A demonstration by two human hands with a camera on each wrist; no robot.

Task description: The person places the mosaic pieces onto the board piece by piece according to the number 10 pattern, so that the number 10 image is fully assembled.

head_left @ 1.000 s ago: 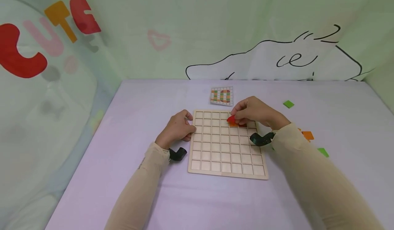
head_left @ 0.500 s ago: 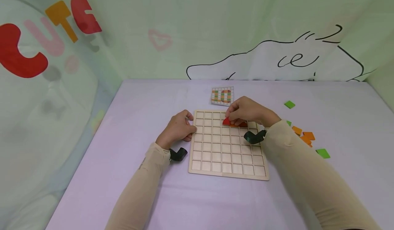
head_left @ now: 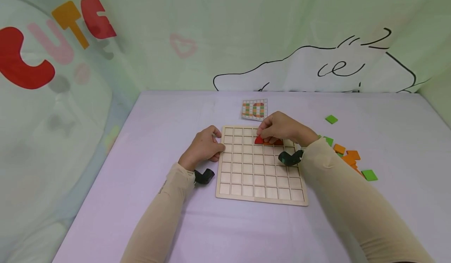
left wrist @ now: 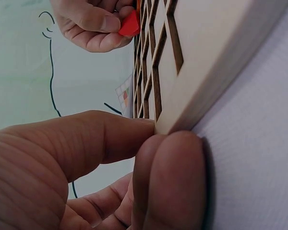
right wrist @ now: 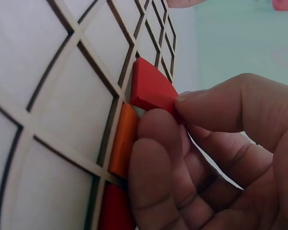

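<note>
My right hand (head_left: 286,129) pinches a red tile (right wrist: 152,88) with one curved edge between thumb and fingers. The tile is tilted over a square of the wooden grid board (head_left: 246,169), near its far edge. Beside it, an orange tile (right wrist: 122,143) and another red tile (right wrist: 116,208) sit in neighbouring squares, partly hidden by the fingers. My left hand (head_left: 201,145) grips the board's left rim, thumb on top and fingers against the side, as the left wrist view shows.
A pattern card (head_left: 254,109) with a coloured grid lies behind the board. To the right are several loose orange tiles (head_left: 353,154) and green tiles (head_left: 370,175), partly behind the right sleeve. One green tile (head_left: 331,119) lies farther back. A printed curtain (head_left: 158,51) hangs behind the table.
My right hand has moved a little left along the board with the red tile, then lowered it toward a square beside the orange tile. My left hand stays at the rim.
</note>
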